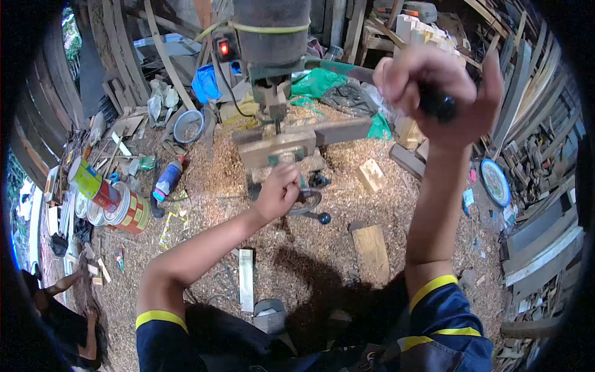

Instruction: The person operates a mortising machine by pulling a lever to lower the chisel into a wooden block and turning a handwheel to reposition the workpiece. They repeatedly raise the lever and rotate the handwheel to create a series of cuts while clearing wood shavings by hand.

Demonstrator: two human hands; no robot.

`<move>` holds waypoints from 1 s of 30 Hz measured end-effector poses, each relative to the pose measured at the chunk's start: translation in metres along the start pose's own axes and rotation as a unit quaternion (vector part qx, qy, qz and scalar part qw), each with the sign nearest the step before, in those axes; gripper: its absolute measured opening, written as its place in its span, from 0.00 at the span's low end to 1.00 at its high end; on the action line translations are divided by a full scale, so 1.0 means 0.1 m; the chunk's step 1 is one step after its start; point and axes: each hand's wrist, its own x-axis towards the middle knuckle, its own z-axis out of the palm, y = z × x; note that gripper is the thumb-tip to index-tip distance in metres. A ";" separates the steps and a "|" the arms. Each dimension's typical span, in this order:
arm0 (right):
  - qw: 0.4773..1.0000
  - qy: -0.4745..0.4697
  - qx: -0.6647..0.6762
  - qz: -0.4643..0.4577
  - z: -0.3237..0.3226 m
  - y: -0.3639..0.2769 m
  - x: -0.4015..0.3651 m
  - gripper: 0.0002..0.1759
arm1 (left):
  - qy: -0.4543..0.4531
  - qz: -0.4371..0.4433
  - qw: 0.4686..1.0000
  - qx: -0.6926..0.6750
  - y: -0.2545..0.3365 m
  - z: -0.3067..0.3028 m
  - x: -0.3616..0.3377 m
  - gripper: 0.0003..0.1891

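Note:
A drill press (271, 37) stands in front of me, its bit pointing down at a wooden block (279, 149) clamped beneath it. My left hand (279, 193) is closed in a fist at the vise just below the block; what it holds, if anything, is hidden. My right hand (443, 93) is raised at the upper right, wrapped round the black knob of the press's feed lever (347, 69). Near my left hand a round handwheel with a dark ball knob (323, 218) shows. A red light glows on the switch box (224, 48).
Shavings cover the floor. Stacked buckets (129, 211) and a spray can (168, 178) lie left. Wood pieces (372, 175) and a board (370, 251) are right of the press. Another person (68, 316) is at the lower left. Planks line both sides.

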 end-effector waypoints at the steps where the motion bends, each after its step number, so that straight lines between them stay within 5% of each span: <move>1: 0.995 -0.067 0.023 0.069 -0.25 -0.05 0.20 0.53 | -0.019 -0.007 1.000 0.000 0.01 -0.01 0.03 0.02; 3: 0.979 -0.157 0.066 0.107 -0.42 -0.19 0.70 0.51 | -0.013 -0.016 1.000 -0.010 0.06 0.00 0.04 0.03; 4: 0.902 -0.243 0.228 0.274 -0.51 -0.36 1.03 0.24 | -0.021 -0.025 0.999 -0.008 0.07 -0.02 0.06 0.03; 5: 0.903 -0.242 0.228 0.273 -0.47 -0.40 1.15 0.24 | -0.031 -0.034 0.999 -0.005 0.08 -0.06 0.09 0.03; 7: 0.917 -0.129 -0.081 0.368 -0.35 -0.47 1.33 0.41 | -0.035 -0.038 0.999 -0.005 0.09 -0.07 0.10 0.03; 8: 0.944 -0.110 -0.106 0.294 -0.40 -0.28 1.22 0.36 | -0.032 -0.038 0.999 0.001 0.08 -0.06 0.08 0.03; 9: 0.916 -0.171 -0.185 0.312 -0.67 -0.05 1.25 0.36 | -0.028 -0.037 0.999 0.005 0.07 -0.05 0.07 0.03; 11: 0.767 -0.151 -0.132 0.610 -0.74 -0.42 1.42 0.35 | -0.026 -0.022 0.999 -0.018 0.06 -0.05 0.09 0.03; 12: 0.662 -0.094 -0.141 0.730 -0.43 -0.71 1.62 0.23 | -0.031 -0.038 0.999 0.000 0.06 -0.06 0.10 0.03; 13: 0.659 -0.091 -0.139 0.733 -0.37 -0.64 1.69 0.23 | -0.040 -0.055 0.998 0.018 0.08 -0.06 0.09 0.03; 16: 0.545 -0.049 -0.099 0.831 -0.32 -0.38 1.80 0.16 | -0.025 -0.063 0.998 0.006 0.10 -0.05 0.10 0.03; 19: 0.599 -0.048 -0.170 0.781 -0.23 -0.34 1.52 0.17 | -0.016 -0.057 0.998 -0.001 0.11 -0.07 0.10 0.03; 20: 0.767 -0.348 -0.219 0.492 -0.64 -0.10 0.86 0.18 | -0.013 -0.049 0.999 0.003 0.11 -0.08 0.10 0.03; 21: 0.650 -0.104 -0.358 0.662 0.16 -0.40 0.85 0.17 | -0.014 -0.048 0.999 0.004 0.07 -0.05 0.09 0.03; 24: 0.706 -0.008 -0.390 0.591 0.67 -0.01 -0.14 0.24 | 0.009 -0.066 0.997 0.034 0.09 -0.06 0.09 0.04; 30: 0.722 0.079 -0.259 0.637 0.68 0.07 -0.26 0.24 | 0.015 -0.075 0.997 -0.009 0.13 -0.08 0.12 0.05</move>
